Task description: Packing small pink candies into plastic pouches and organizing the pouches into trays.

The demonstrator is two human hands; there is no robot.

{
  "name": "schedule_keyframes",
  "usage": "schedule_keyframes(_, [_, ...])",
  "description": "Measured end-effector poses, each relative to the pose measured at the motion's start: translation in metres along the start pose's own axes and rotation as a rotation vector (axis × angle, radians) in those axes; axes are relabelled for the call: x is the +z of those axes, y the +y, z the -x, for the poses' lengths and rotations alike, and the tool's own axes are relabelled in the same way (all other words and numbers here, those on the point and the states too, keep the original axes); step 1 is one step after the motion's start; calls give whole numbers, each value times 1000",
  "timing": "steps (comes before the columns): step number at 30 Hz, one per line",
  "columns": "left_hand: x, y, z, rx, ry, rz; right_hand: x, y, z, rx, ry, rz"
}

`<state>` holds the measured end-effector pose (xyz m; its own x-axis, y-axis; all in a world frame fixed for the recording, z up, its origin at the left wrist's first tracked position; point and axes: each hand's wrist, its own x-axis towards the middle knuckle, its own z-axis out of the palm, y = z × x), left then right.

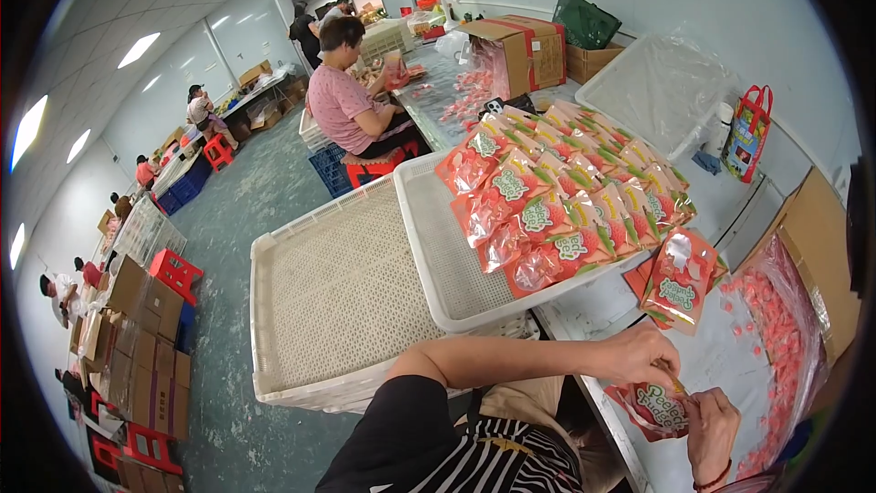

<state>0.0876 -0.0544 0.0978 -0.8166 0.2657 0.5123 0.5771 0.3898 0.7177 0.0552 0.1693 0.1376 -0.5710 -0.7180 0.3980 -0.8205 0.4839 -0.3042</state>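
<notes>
A red pouch (650,409) with white lettering hangs over the table edge between my hands. My left hand (639,353) reaches across from the left and pinches its top edge. At its other upper corner, my right hand (713,429) grips the pouch with thumb and fingers. Just beyond my left hand lies a small stack of similar pouches (679,279). Past that, a white tray (474,310) holds many filled red pouches (557,201) in overlapping rows. To the right, small pink wrapped pieces (776,347) spill out of a plastic-lined carton (812,246).
An unfilled white perforated crate (342,283) stands left of the tray. Across the table a person in a pink shirt (347,105) sits holding a pouch. A brown carton (520,55), another white tray (648,91) and a red bag (749,132) stand farther back.
</notes>
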Motion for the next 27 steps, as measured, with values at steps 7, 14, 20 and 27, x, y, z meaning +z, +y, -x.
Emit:
schedule_keyframes(7, [25, -17, 9, -3, 297, 279, -4, 4, 2, 75, 90, -205])
schedule_keyframes(14, [24, -8, 9, -82, 235, 210, -2, -3, -2, 259, 25, -436])
schedule_keyframes(20, [31, -6, 8, 112, 216, 208, 2, -3, -12, 92, -102, -196])
schedule_keyframes(27, [28, -6, 17, 31, 203, 227, -2, -7, -12, 151, -171, -271])
